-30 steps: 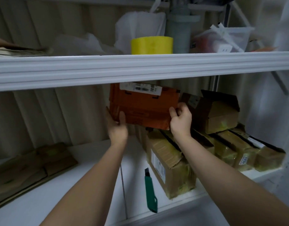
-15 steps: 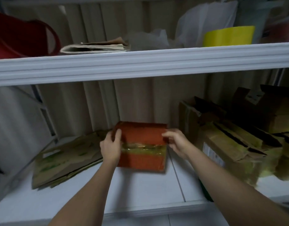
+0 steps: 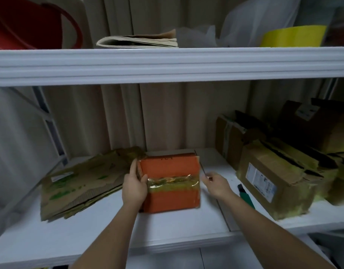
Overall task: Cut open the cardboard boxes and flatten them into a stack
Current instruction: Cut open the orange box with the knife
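The flat stack (image 3: pixel 83 183) lay at the left of the lower shelf (image 3: pixel 177 228), several cut-open boxes pressed down on one another, their edges a little fanned. Just beside it the orange box (image 3: pixel 170 181) sat on the shelf, a band of yellowed tape (image 3: pixel 173 183) running across its upper face. The left hand (image 3: pixel 135 186) held its left side, thumb curled over the top edge and fingers wrapped along the side. The right hand (image 3: pixel 215 184) hung just off the box's right edge, touching nothing, fingers loosely bent and empty.

The box looked light and probably empty — small enough for one hand to steady. Its board seemed stiff but would likely buckle under a hard press, and the glossy tape looked slick, so the bare cardboard sides were the better place to hold while the seam was cut. The green cutter (image 3: pixel 246 195) lay near the right hand, partly behind the forearm.

Further right, taped brown boxes (image 3: pixel 272 181) stood crowded together, worn and torn at the flaps.

The shelf was white and smooth, with bare room in front of the orange box. The upper shelf (image 3: pixel 171 65) hung low over the work, carrying something red (image 3: pixel 31 24), folded papers (image 3: pixel 140 40), a white bag (image 3: pixel 254 22) and a yellow roll (image 3: pixel 293 36). A ribbed pale wall (image 3: pixel 167 117) closed the back — a dim, tight space.
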